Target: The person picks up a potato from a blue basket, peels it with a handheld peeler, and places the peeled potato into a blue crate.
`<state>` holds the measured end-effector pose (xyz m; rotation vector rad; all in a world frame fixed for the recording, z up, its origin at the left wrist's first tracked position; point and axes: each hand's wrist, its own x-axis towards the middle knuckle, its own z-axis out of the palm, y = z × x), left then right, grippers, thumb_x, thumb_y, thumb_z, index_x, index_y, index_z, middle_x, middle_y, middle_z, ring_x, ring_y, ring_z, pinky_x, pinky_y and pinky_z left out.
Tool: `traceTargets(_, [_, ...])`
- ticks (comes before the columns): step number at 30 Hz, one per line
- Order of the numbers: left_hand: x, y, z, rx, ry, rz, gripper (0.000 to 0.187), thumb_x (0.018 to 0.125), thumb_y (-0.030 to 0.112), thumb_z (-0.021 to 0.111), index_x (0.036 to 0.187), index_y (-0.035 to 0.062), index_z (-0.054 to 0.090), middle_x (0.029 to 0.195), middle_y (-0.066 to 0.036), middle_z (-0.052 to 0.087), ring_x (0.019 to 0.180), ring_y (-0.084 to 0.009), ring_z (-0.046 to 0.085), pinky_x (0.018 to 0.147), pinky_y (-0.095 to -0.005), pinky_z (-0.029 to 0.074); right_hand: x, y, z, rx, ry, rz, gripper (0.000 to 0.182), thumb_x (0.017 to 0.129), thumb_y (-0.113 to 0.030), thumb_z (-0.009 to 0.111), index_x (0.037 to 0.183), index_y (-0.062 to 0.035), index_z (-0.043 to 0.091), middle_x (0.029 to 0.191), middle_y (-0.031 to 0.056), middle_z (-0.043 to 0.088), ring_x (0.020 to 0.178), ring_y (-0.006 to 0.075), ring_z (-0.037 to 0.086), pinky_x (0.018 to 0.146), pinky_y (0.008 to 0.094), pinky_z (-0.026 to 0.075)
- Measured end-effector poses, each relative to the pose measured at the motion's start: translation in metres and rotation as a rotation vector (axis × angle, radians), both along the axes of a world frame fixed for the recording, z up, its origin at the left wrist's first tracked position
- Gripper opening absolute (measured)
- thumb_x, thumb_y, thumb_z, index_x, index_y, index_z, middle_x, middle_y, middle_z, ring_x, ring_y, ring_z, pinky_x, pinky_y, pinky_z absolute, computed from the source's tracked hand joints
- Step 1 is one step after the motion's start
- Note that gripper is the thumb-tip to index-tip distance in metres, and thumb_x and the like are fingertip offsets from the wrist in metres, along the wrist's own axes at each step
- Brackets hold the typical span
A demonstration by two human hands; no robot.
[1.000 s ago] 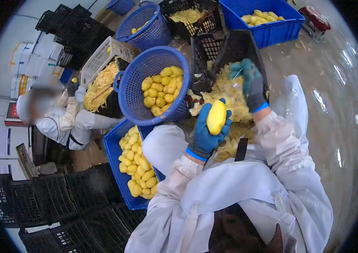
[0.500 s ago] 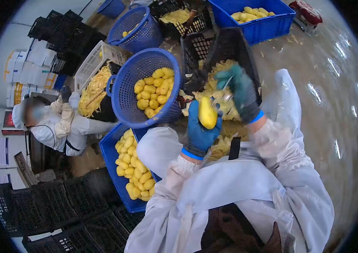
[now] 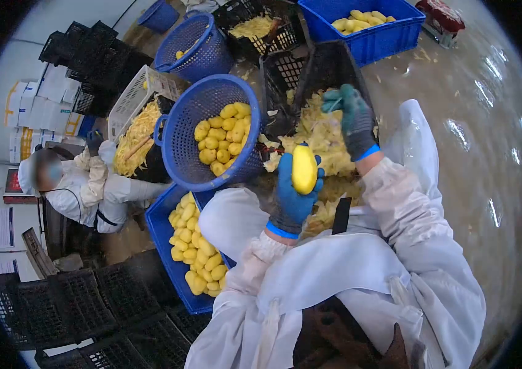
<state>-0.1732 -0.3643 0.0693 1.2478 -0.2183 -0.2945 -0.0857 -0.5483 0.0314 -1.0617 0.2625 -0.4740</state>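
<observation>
My left hand (image 3: 293,192), in a blue glove, is wrapped round a yellow peeled potato (image 3: 304,170) that stands nearly upright, its top end free. My right hand (image 3: 352,114), in a green-and-grey glove, is up and to the right of the potato, apart from it. Its fingers are curled round a peeler, which they mostly hide now; its metal showed half a second ago. Below both hands, pale peelings (image 3: 325,132) fill part of a black crate (image 3: 335,61).
A blue round basket (image 3: 172,144) with potatoes stands at left; below it, a blue bin (image 3: 169,255) of peeled potatoes. Another blue bin (image 3: 390,46) with potatoes is at top right. A masked person (image 3: 83,190) in white works at far left beside peelings (image 3: 141,138). Black crates (image 3: 76,301) stand lower left.
My right hand has moved up and away from the potato. The metal tool seen between the hands before is now mostly hidden. My left hand still holds the potato, now more fully in view.
</observation>
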Motion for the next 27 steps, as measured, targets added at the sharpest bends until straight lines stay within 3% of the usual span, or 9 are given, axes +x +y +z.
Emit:
traceTargets(4, [0.004,0.001,0.016,0.609,-0.360,-0.009,0.056,0.078,0.003,0.067,0.124,-0.0029,0.034,0.108,-0.015,0.055,0.099,-0.0204,0.057,0.081,-0.0305,0.048,-0.026,0.027,0.025,0.085,-0.139,0.136,0.036,0.095,-0.034,0.044,0.092,-0.0012,0.057,0.081,0.0131,0.065,0.066,0.0210,0.062,0.064,0.0329,0.051])
traceTargets(5, [0.010,0.002,-0.012,0.619,-0.583,0.113,0.055,0.078,0.002,0.066,0.124,-0.0023,0.036,0.108,-0.013,0.056,0.098,-0.0175,0.057,0.081,-0.0293,0.048,-0.028,0.037,0.016,0.046,-0.057,0.269,0.035,0.095,-0.035,0.045,0.093,-0.0015,0.056,0.083,0.0136,0.065,0.067,0.0210,0.062,0.064,0.0322,0.051])
traceTargets(12, [0.008,0.007,0.005,0.278,-0.173,-0.049,0.058,0.074,-0.004,0.065,0.126,-0.0011,0.039,0.109,-0.015,0.056,0.095,-0.0200,0.057,0.081,-0.0311,0.048,-0.010,0.011,0.012,0.204,-0.038,0.117,0.042,0.092,-0.040,0.049,0.098,-0.0001,0.059,0.084,0.0113,0.066,0.066,0.0163,0.061,0.066,0.0303,0.050])
traceTargets(15, [0.013,0.006,-0.003,0.706,-0.713,0.110,0.059,0.071,-0.007,0.064,0.126,-0.0011,0.043,0.110,-0.016,0.056,0.094,-0.0253,0.057,0.082,-0.0340,0.047,-0.017,0.035,0.014,0.222,-0.011,0.278,0.041,0.092,-0.040,0.050,0.091,0.0000,0.061,0.085,0.0117,0.066,0.066,0.0163,0.061,0.066,0.0302,0.050])
traceTargets(19, [0.009,0.010,0.009,0.636,-0.508,0.108,0.055,0.072,-0.006,0.063,0.124,-0.0015,0.045,0.109,-0.016,0.056,0.095,-0.0284,0.057,0.081,-0.0355,0.047,0.001,0.004,0.002,0.343,-0.048,0.070,0.041,0.091,-0.041,0.051,0.093,-0.0009,0.060,0.085,0.0123,0.066,0.067,0.0168,0.062,0.066,0.0304,0.050])
traceTargets(22, [0.019,0.007,0.004,0.475,-0.336,0.073,0.053,0.072,-0.006,0.063,0.122,-0.0014,0.047,0.112,-0.016,0.055,0.097,-0.0265,0.057,0.082,-0.0348,0.047,-0.022,0.040,0.037,0.090,0.019,0.351,0.041,0.091,-0.041,0.050,0.094,-0.0010,0.060,0.085,0.0118,0.066,0.068,0.0160,0.062,0.066,0.0302,0.050])
traceTargets(23, [0.015,0.009,0.005,0.701,-0.603,0.056,0.052,0.074,-0.006,0.063,0.121,-0.0008,0.045,0.114,-0.014,0.055,0.098,-0.0224,0.057,0.083,-0.0321,0.048,-0.007,0.036,0.014,0.275,0.013,0.344,0.041,0.093,-0.040,0.048,0.095,-0.0011,0.060,0.084,0.0117,0.066,0.067,0.0156,0.061,0.067,0.0304,0.050])
traceTargets(25, [0.007,0.007,0.005,0.162,-0.056,-0.004,0.051,0.075,-0.005,0.064,0.121,-0.0001,0.043,0.112,-0.013,0.055,0.098,-0.0208,0.056,0.083,-0.0303,0.047,0.003,0.012,0.003,0.250,-0.018,0.162,0.035,0.092,-0.036,0.049,0.095,-0.0023,0.057,0.082,0.0125,0.066,0.066,0.0182,0.062,0.064,0.0309,0.050])
traceTargets(27, [0.013,0.011,-0.029,0.473,-0.537,0.068,0.052,0.078,-0.001,0.065,0.123,0.0000,0.039,0.109,-0.012,0.054,0.097,-0.0208,0.056,0.082,-0.0291,0.047,-0.008,0.016,0.017,0.280,-0.096,0.151,0.032,0.093,-0.032,0.048,0.092,-0.0018,0.058,0.081,0.0125,0.066,0.066,0.0185,0.063,0.063,0.0313,0.050])
